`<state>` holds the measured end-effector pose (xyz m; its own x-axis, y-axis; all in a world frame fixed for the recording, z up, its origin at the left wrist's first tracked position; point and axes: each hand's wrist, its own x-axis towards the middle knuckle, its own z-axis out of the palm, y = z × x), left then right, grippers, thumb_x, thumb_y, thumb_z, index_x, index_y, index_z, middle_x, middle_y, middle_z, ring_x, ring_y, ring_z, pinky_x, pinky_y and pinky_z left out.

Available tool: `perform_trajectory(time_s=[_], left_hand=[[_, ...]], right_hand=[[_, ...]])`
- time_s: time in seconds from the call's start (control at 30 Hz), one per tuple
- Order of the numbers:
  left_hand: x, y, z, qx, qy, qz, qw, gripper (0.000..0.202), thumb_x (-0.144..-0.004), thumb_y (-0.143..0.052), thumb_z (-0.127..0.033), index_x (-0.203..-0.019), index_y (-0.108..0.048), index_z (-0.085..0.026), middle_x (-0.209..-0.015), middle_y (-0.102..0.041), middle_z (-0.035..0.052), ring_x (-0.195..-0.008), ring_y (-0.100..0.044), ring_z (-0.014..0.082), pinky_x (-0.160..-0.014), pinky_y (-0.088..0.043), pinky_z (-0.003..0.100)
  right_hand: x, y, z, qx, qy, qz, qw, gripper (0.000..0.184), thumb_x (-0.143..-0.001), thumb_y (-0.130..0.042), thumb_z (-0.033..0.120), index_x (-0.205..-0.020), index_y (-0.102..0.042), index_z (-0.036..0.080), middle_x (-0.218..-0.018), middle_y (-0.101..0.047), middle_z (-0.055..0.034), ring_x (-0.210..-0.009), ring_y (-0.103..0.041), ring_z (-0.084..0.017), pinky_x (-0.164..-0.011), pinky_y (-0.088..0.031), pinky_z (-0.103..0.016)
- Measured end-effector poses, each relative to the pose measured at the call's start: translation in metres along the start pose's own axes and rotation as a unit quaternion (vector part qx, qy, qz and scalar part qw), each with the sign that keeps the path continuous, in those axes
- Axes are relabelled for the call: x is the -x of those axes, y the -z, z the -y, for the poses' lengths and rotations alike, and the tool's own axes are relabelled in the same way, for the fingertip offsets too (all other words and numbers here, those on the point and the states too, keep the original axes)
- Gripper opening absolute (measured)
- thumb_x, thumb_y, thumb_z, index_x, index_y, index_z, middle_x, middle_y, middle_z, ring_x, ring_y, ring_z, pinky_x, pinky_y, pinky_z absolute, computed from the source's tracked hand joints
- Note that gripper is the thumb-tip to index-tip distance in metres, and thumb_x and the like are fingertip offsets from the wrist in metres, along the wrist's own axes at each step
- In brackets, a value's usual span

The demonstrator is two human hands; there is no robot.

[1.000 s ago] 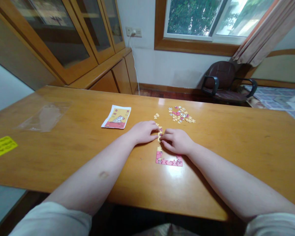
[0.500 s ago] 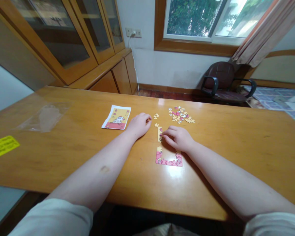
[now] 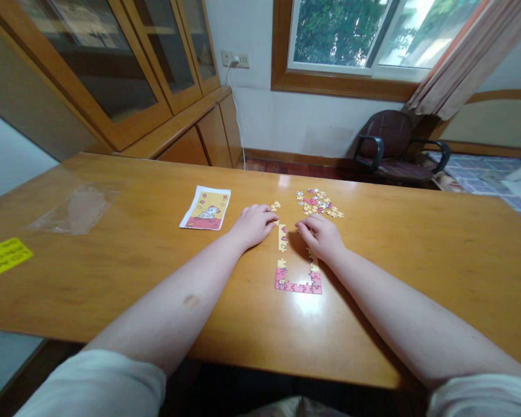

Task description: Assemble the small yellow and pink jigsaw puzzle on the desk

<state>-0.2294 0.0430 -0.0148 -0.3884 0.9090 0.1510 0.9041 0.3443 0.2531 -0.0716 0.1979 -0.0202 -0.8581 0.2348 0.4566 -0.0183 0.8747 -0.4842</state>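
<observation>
My left hand rests on the table with its fingers curled together, the fingertips on a small yellow puzzle piece. Just right of it lies a joined yellow strip of puzzle with pink marks. My right hand hovers to the right of this strip, thumb and fingers closed in a pinch; whatever is between them is too small to make out. Below both hands sits a pink and yellow puzzle border, its right side partly covered by my right hand. A few loose yellow pieces lie beyond my left fingertips.
A pile of loose puzzle pieces lies beyond my right hand. The picture card is left of my left hand. Farther left are a clear plastic bag and a yellow label. An armchair stands past the table.
My left hand has moved right to the loose yellow piece beside the strip. My right hand has drawn back from the strip, slightly up and right, uncovering more of the border's right side.
</observation>
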Motion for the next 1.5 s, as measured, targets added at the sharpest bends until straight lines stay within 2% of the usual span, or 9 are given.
perform_trajectory(time_s=[0.3, 0.43, 0.6, 0.73, 0.87, 1.0, 1.17, 1.33, 1.5], left_hand=[[0.0, 0.001, 0.001, -0.002, 0.039, -0.021, 0.999, 0.025, -0.088, -0.051, -0.038, -0.098, -0.065, -0.021, -0.105, -0.064, 0.0067, -0.1, -0.055, 0.0245, -0.09, -0.041, 0.039], [-0.001, -0.001, -0.001, -0.011, 0.079, -0.044, 0.996, 0.039, -0.088, -0.049, -0.045, -0.115, -0.057, -0.019, -0.118, -0.061, 0.0103, -0.108, -0.052, 0.0273, -0.094, -0.04, 0.043], [-0.002, -0.008, -0.004, -0.01, 0.031, 0.021, 0.999, 0.058, -0.092, -0.038, -0.052, -0.144, -0.032, -0.028, -0.153, -0.031, 0.0051, -0.136, -0.029, 0.0316, -0.112, -0.014, 0.058], [-0.005, -0.015, -0.004, 0.009, 0.022, 0.043, 0.999, 0.053, -0.094, -0.033, -0.05, -0.144, -0.032, -0.031, -0.151, -0.036, 0.0017, -0.139, -0.027, 0.0298, -0.112, -0.001, 0.064], [-0.006, -0.012, -0.004, 0.033, 0.028, 0.006, 0.999, 0.041, -0.094, -0.039, -0.044, -0.131, -0.049, -0.028, -0.14, -0.051, 0.003, -0.132, -0.038, 0.0258, -0.114, -0.007, 0.06], [-0.008, -0.005, -0.003, 0.044, 0.046, -0.041, 0.997, 0.025, -0.091, -0.046, -0.03, -0.11, -0.061, -0.024, -0.114, -0.067, 0.0041, -0.112, -0.054, 0.0221, -0.112, -0.021, 0.051], [-0.009, -0.007, 0.004, 0.026, 0.063, -0.091, 0.994, 0.026, -0.088, -0.051, -0.028, -0.111, -0.062, -0.022, -0.111, -0.066, 0.006, -0.105, -0.056, 0.0236, -0.097, -0.04, 0.041], [-0.009, -0.01, 0.006, -0.007, 0.086, -0.09, 0.992, 0.029, -0.086, -0.056, -0.036, -0.107, -0.067, -0.021, -0.114, -0.063, 0.0074, -0.107, -0.053, 0.0277, -0.095, -0.04, 0.044], [-0.009, -0.009, 0.003, 0.012, 0.062, -0.079, 0.995, 0.023, -0.088, -0.052, -0.025, -0.1, -0.071, -0.026, -0.113, -0.065, 0.0034, -0.107, -0.054, 0.0242, -0.096, -0.04, 0.041]], right_hand=[[-0.002, -0.001, -0.004, -0.01, -0.035, -0.011, 0.999, 0.027, -0.092, -0.046, 0.032, -0.076, -0.065, 0.02, -0.073, -0.062, -0.005, -0.073, -0.058, -0.018, -0.068, -0.043, -0.03], [-0.003, -0.002, -0.002, -0.017, -0.032, -0.013, 0.999, 0.027, -0.091, -0.046, 0.031, -0.076, -0.065, 0.02, -0.071, -0.06, -0.0042, -0.071, -0.057, -0.018, -0.067, -0.043, -0.03], [-0.004, -0.003, 0.001, -0.018, -0.022, -0.015, 0.999, 0.027, -0.091, -0.047, 0.03, -0.074, -0.065, 0.02, -0.07, -0.059, -0.0043, -0.071, -0.057, -0.018, -0.067, -0.043, -0.029], [-0.004, -0.004, 0.001, -0.012, -0.018, -0.016, 1.0, 0.027, -0.091, -0.047, 0.03, -0.075, -0.066, 0.02, -0.07, -0.06, -0.0043, -0.071, -0.056, -0.018, -0.067, -0.043, -0.028], [-0.004, -0.004, 0.001, -0.006, -0.013, -0.022, 1.0, 0.028, -0.091, -0.046, 0.03, -0.076, -0.066, 0.019, -0.069, -0.059, -0.0041, -0.07, -0.056, -0.017, -0.066, -0.042, -0.028], [-0.003, -0.002, 0.001, -0.011, -0.021, -0.023, 0.999, 0.026, -0.091, -0.047, 0.03, -0.076, -0.066, 0.02, -0.069, -0.059, -0.0039, -0.07, -0.057, -0.017, -0.066, -0.042, -0.028], [-0.003, -0.003, -0.001, -0.014, -0.02, -0.019, 1.0, 0.026, -0.091, -0.047, 0.029, -0.075, -0.065, 0.02, -0.069, -0.059, -0.0038, -0.07, -0.056, -0.017, -0.065, -0.041, -0.029], [-0.003, -0.004, -0.003, -0.018, -0.013, -0.015, 1.0, 0.025, -0.091, -0.047, 0.029, -0.075, -0.065, 0.02, -0.07, -0.06, -0.0036, -0.07, -0.056, -0.017, -0.066, -0.041, -0.029], [-0.003, -0.004, -0.003, -0.022, -0.013, -0.01, 1.0, 0.025, -0.091, -0.047, 0.029, -0.076, -0.065, 0.02, -0.069, -0.06, -0.0034, -0.07, -0.056, -0.017, -0.066, -0.041, -0.029]])
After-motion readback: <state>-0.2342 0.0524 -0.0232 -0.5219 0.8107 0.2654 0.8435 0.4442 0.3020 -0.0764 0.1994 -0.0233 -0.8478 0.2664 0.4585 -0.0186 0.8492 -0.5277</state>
